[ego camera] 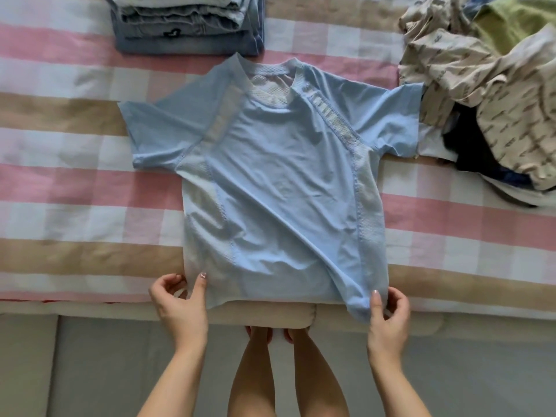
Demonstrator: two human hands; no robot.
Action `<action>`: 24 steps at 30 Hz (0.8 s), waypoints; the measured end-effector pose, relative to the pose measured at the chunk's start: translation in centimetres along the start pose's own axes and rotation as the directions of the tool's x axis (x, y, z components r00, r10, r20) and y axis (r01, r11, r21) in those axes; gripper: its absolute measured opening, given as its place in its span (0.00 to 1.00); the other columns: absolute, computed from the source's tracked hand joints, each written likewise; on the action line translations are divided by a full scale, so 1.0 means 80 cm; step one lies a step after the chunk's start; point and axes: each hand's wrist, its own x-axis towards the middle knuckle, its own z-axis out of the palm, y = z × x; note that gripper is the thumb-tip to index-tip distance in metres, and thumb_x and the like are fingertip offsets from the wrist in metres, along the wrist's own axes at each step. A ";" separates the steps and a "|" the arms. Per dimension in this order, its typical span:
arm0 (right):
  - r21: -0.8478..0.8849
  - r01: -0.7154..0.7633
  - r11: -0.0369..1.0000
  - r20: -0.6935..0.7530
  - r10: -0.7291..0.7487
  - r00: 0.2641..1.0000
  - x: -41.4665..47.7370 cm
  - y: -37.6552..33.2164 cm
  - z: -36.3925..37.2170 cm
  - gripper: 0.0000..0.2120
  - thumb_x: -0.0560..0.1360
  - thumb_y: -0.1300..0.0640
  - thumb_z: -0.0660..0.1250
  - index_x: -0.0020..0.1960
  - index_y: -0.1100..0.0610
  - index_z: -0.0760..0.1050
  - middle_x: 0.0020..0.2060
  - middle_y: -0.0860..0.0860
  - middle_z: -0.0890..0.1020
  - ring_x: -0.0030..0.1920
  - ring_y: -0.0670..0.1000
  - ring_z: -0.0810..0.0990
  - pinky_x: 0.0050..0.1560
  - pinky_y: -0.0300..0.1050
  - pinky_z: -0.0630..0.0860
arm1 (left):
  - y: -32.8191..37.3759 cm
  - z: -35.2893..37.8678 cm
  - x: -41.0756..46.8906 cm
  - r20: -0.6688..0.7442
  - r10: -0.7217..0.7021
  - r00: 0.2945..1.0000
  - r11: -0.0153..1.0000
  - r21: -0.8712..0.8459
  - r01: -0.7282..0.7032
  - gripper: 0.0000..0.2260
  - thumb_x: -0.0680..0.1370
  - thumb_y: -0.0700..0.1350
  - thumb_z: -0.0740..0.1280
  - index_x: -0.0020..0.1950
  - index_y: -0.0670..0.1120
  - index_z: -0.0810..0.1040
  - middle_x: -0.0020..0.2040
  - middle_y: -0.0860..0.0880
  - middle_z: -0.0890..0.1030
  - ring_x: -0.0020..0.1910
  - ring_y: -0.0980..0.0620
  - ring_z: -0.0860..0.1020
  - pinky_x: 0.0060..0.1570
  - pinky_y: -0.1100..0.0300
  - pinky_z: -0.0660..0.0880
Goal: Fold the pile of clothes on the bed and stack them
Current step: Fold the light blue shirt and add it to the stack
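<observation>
Down at the near edge of the bed, both hands have hold of the hem of a light blue short-sleeved T-shirt [279, 182] with paler mesh panels along its shoulders and sides. The left hand [177, 302] pinches the left corner of the hem: its thumb lies on top of the fabric, and its other fingers are curled just beside the shirt's edge. The right hand [388, 314] grips the right corner in the same way, thumb on the cloth and fingers curled behind it. That corner droops a little over the bed's edge.

The shirt lies spread face-up on the pink, beige and white checked bed sheet [75, 188], neckline away from the person, both sleeves out to the sides. Creases run aslant across its body.

Beyond the collar, to the left, sits a neat stack of folded blue and grey garments [186, 25], just apart from the shirt. To the right lies a loose pile of unfolded clothes [487, 94], with cream patterned cloth, something green and something dark among them. The shirt's right sleeve reaches up to the pile. The person's bare legs [270, 371] show below, between the forearms.
</observation>
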 end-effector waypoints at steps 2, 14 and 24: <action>0.011 0.016 1.000 -0.022 -0.016 1.000 0.001 -0.002 0.003 0.08 0.75 0.58 0.67 0.52 0.53 0.70 0.48 0.51 0.76 0.49 0.53 0.75 0.47 0.37 0.71 | -0.004 0.004 -0.007 -0.018 0.005 1.000 1.000 -0.011 -0.005 0.13 0.71 0.35 0.71 0.53 0.38 0.73 0.51 0.44 0.70 0.47 0.49 0.72 0.55 0.52 0.72; -0.016 -0.015 1.000 -0.136 0.013 0.991 0.015 -0.003 0.020 0.08 0.76 0.58 0.65 0.50 0.63 0.75 0.47 0.59 0.77 0.45 0.54 0.74 0.40 0.34 0.68 | 0.000 0.028 -0.014 -0.095 -0.038 0.995 0.999 0.006 0.039 0.03 0.74 0.33 0.67 0.46 0.37 0.79 0.50 0.48 0.67 0.51 0.51 0.69 0.51 0.66 0.65; 0.135 -0.080 0.988 -0.098 0.094 0.991 0.026 -0.016 0.005 0.05 0.76 0.59 0.65 0.45 0.62 0.76 0.32 0.46 0.76 0.30 0.34 0.73 0.34 0.25 0.67 | -0.026 -0.023 0.029 0.042 0.009 0.999 1.000 -0.017 -0.008 0.03 0.80 0.36 0.57 0.51 0.43 0.66 0.45 0.43 0.72 0.41 0.48 0.70 0.41 0.58 0.66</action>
